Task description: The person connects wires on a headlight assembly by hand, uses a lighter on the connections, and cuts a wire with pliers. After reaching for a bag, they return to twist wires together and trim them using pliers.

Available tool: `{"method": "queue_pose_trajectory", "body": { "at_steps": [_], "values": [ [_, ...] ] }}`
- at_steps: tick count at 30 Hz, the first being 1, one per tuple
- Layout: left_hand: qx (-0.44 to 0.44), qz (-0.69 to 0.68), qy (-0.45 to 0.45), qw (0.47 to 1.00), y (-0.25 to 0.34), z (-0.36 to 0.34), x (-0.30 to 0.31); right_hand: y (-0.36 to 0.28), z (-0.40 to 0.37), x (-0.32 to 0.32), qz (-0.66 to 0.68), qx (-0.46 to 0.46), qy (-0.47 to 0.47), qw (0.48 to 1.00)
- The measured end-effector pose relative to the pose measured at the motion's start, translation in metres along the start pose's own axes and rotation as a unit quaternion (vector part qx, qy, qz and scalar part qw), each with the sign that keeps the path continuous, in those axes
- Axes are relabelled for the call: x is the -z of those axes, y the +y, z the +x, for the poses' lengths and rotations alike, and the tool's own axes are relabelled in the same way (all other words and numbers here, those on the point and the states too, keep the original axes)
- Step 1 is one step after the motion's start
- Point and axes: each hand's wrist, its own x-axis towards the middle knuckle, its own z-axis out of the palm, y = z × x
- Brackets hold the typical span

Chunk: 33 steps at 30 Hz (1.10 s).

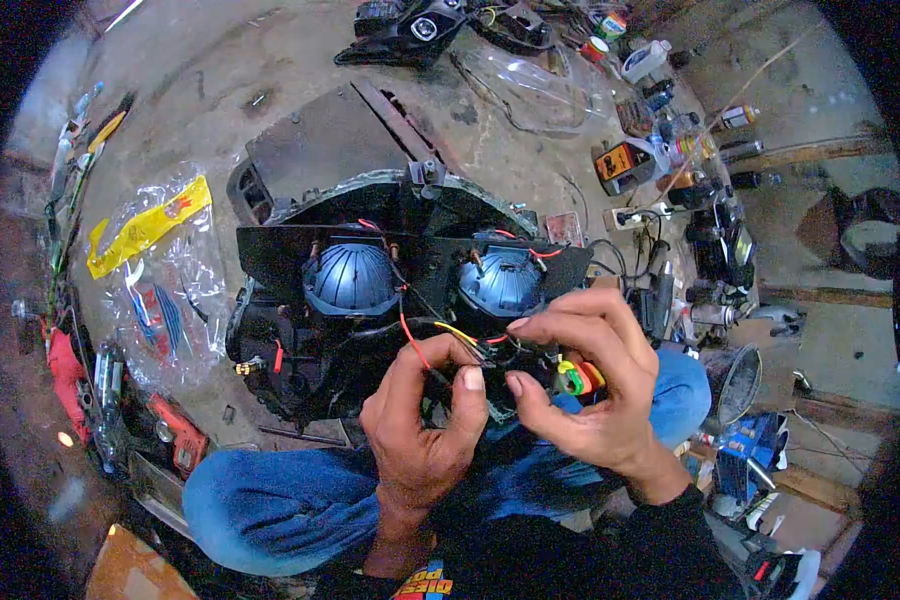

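In front of me lies a black headlight housing (290,345) with two ribbed, blue-grey domed units, one on the left (351,279) and one on the right (500,282). Thin red, black and yellow wires (454,329) run from the units towards my hands. My left hand (425,410) pinches the wires between thumb and forefinger. Just right of it, my right hand (600,385) is open, thumb and forefinger apart around the wire ends. A green, yellow and red bundle (576,377), like tape rolls, shows behind the right fingers.
On the left floor lie a clear plastic bag (175,315) with a yellow strip and a red power tool (178,435). Bottles and a black-orange box (624,165) line the right side, near a power strip (640,215). Another headlight (410,30) sits at the back.
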Motion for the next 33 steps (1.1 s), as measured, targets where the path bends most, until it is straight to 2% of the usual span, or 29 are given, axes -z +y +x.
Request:
{"method": "queue_pose_trajectory", "body": {
  "at_steps": [4,8,9,10,15,19,21,22,25,31,33],
  "values": [
    [-0.041,0.01,0.01,0.999,-0.003,0.001,0.0,-0.003,-0.001,0.002,-0.034,0.045,0.01,0.998],
    [0.055,-0.055,0.006,0.997,-0.004,-0.005,0.003,0.005,-0.01,0.004,0.053,0.003,0.147,0.988],
    [0.071,-0.084,0.007,0.994,-0.004,-0.005,0.003,0.008,-0.007,0.013,0.006,0.028,0.174,0.984],
    [0.089,-0.112,0.007,0.99,-0.003,-0.005,0.003,0.012,-0.007,0.018,0.004,0.015,0.198,0.98],
    [0.091,-0.111,0.001,0.99,-0.006,-0.008,0.004,0.015,-0.016,0.035,0.033,-0.046,0.276,0.96],
    [0.076,-0.114,0.003,0.991,-0.01,-0.008,0.005,0.008,-0.015,0.038,0.033,-0.066,0.249,0.966],
    [0.085,-0.121,0.001,0.989,-0.009,-0.008,0.006,0.001,-0.013,0.037,0.03,-0.129,0.21,0.969],
    [0.09,-0.124,-0.002,0.988,-0.009,-0.009,0.006,0.008,-0.011,0.034,0.009,-0.077,0.192,0.978],
    [0.099,-0.143,0.003,0.985,-0.005,-0.008,0.006,0.003,-0.01,0.028,0.039,-0.113,0.15,0.982],
    [0.062,-0.101,0.002,0.993,-0.007,-0.004,0.006,0.0,-0.006,0.026,0.01,-0.084,0.094,0.992],
    [0.079,-0.082,-0.005,0.993,-0.004,-0.004,0.008,0.001,-0.006,0.024,0.002,-0.078,0.08,0.994]
  ]
}}
